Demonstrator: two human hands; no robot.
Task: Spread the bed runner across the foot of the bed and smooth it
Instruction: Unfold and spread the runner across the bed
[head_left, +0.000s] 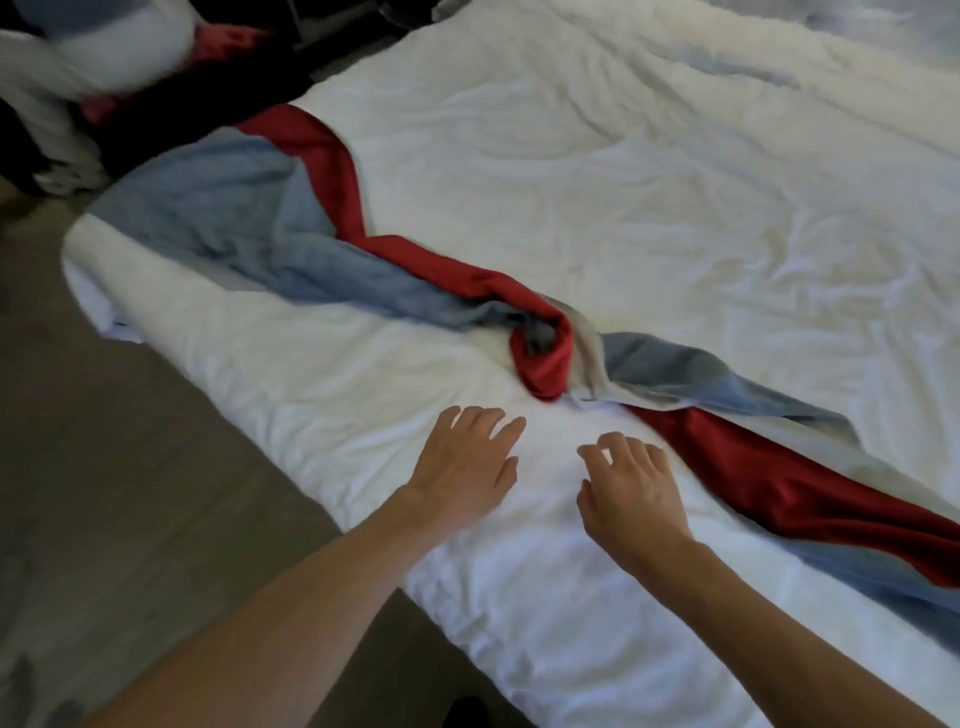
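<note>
Bed runner (363, 280), red on one face and blue-grey on the other, lies in a long crooked band across the white bed (571, 182), running from the upper left of the frame to the lower right edge. It is not flat: near the middle of the frame it is wound into a tight knot-like twist (540, 358), and either side of that it is folded over itself so both colours show. The left hand (467, 462) is palm down over the white cover just below the twist, its fingers (488, 421) straight and spread, holding nothing. The right hand (631, 488) is beside it, also palm down, fingers (613, 447) apart and slightly bent at the tips, just beside the red edge of the runner. Whether either hand touches the cloth cannot be told. Grey-brown floor (130, 467) fills the lower left, and a blurred heap of white and red cloth (104, 62) sits in the upper left corner.
</note>
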